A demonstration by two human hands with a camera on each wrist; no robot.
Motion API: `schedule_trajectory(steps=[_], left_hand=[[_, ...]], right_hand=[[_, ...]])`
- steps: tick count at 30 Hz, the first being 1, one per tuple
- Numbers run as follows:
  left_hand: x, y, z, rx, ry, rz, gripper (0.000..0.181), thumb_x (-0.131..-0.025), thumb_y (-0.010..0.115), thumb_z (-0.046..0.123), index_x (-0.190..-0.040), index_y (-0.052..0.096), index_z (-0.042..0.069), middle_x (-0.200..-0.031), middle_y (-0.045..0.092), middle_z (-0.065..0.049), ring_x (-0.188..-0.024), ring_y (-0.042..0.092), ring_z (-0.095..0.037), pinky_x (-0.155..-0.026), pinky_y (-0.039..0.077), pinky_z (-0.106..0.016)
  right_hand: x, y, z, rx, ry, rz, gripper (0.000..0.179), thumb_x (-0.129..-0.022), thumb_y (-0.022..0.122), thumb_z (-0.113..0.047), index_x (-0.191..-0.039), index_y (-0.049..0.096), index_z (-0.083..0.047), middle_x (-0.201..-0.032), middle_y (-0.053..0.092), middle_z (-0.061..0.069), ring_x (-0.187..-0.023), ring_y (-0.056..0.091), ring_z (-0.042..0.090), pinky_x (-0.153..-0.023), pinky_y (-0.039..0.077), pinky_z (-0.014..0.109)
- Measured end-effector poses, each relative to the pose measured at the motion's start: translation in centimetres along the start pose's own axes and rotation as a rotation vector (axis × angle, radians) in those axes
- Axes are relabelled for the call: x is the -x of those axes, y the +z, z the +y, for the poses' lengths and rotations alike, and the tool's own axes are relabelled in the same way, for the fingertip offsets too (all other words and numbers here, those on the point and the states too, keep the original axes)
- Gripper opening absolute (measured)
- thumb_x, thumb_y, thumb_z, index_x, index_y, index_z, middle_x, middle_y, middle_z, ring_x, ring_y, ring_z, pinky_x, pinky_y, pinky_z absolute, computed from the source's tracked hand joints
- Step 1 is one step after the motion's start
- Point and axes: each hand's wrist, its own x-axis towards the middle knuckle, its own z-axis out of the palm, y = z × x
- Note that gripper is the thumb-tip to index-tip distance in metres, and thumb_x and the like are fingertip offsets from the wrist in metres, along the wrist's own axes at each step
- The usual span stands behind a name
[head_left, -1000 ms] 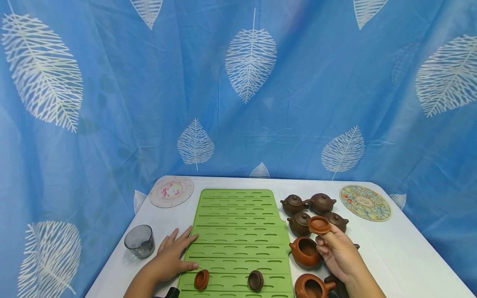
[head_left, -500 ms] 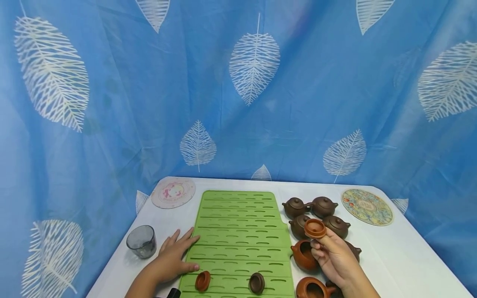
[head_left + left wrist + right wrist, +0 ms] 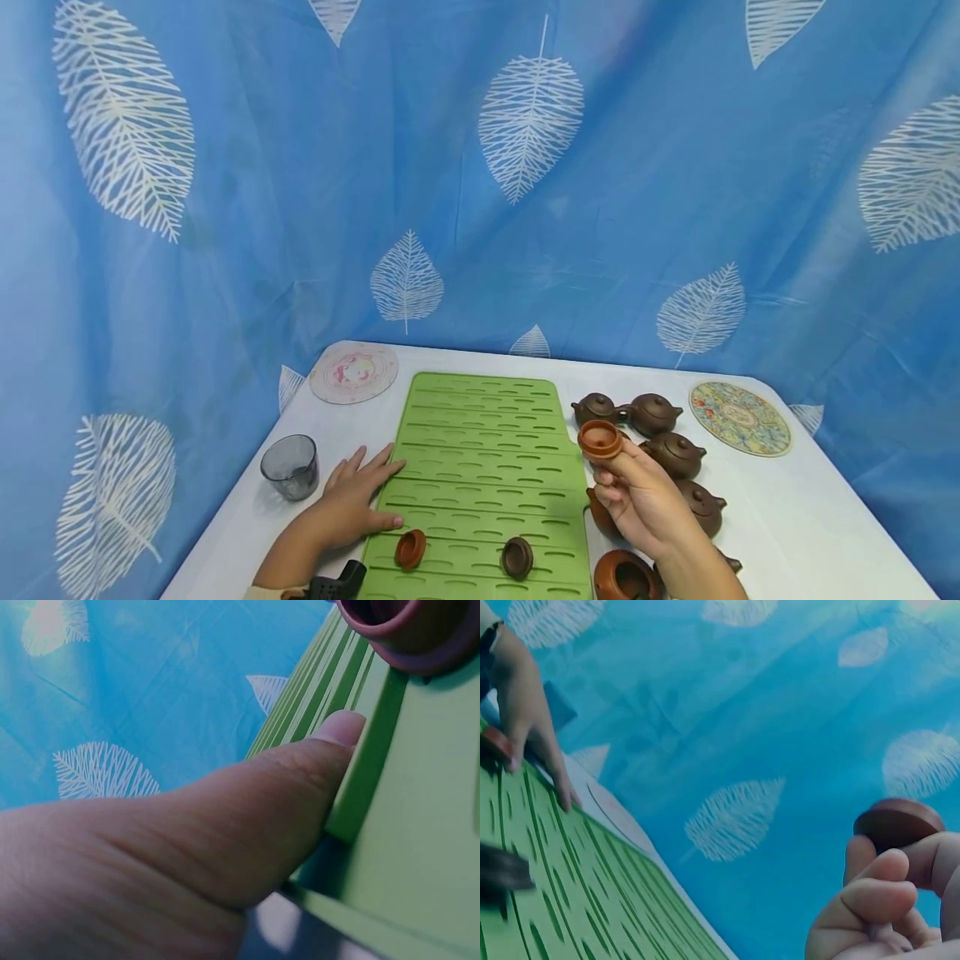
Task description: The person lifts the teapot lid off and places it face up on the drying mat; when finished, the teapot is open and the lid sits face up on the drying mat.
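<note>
My right hand [image 3: 648,500] pinches a reddish-brown teapot lid [image 3: 600,438], its hollow underside turned toward the head camera. The right wrist view shows the same lid [image 3: 898,823] held between thumb and fingers. My left hand [image 3: 352,496] lies spread on the left edge of the green mat [image 3: 480,467], with the thumb [image 3: 285,780] over the mat's border. Close to that thumb, a second reddish-brown lid [image 3: 410,549] rests on the mat. Farther right on the mat is a dark brown lid [image 3: 517,557]. Below my right hand stands an open reddish teapot [image 3: 622,575]; another reddish teapot [image 3: 602,512] is partly hidden behind the hand.
Several dark brown lidded teapots [image 3: 675,455] stand along the mat's right side. A grey glass cup [image 3: 291,468] is left of my left hand. A pink-patterned round mat [image 3: 354,372] lies back left, a colourful round mat [image 3: 740,418] back right. A blue leaf-print curtain [image 3: 465,167] surrounds the white table.
My right hand has moved left with the lid, from over the teapots toward the mat's right edge. My left hand stays on the mat's edge. The head view has shifted slightly.
</note>
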Motion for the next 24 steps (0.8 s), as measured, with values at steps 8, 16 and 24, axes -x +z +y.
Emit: schedule_trajectory(steps=[8, 16, 24], left_hand=[[-0.1, -0.2, 0.0, -0.004, 0.009, -0.013, 0.094, -0.078, 0.087, 0.054, -0.157, 0.051, 0.018, -0.173, 0.027, -0.013, -0.158, 0.004, -0.053, -0.121, -0.002, -0.076], [-0.2, 0.1, -0.2, 0.007, 0.02, 0.013, 0.098, -0.075, 0.085, 0.064, -0.157, 0.052, 0.02, -0.172, 0.029, -0.013, -0.158, 0.006, -0.053, -0.122, -0.002, -0.074], [0.0, 0.0, 0.1, 0.017, 0.017, 0.018, 0.09, -0.08, 0.085, 0.057, -0.155, 0.054, 0.017, -0.171, 0.03, -0.016, -0.158, 0.006, -0.054, -0.122, -0.003, -0.075]], right_hand=[[-2.0, 3.9, 0.5, -0.031, 0.099, 0.046, 0.023, -0.112, 0.052, -0.02, -0.133, 0.06, -0.021, -0.114, 0.058, -0.003, -0.074, 0.05, -0.001, -0.058, 0.039, 0.011], [-4.5, 7.8, 1.5, 0.0, 0.169, 0.004, 0.021, -0.11, 0.056, -0.02, -0.13, 0.055, -0.013, -0.108, 0.058, -0.001, -0.072, 0.05, 0.001, -0.057, 0.04, 0.011], [-7.1, 10.8, 3.5, 0.06, 0.209, -0.045, 0.022, -0.107, 0.058, -0.014, -0.127, 0.053, -0.008, -0.104, 0.062, 0.001, -0.07, 0.048, 0.003, -0.054, 0.039, 0.013]])
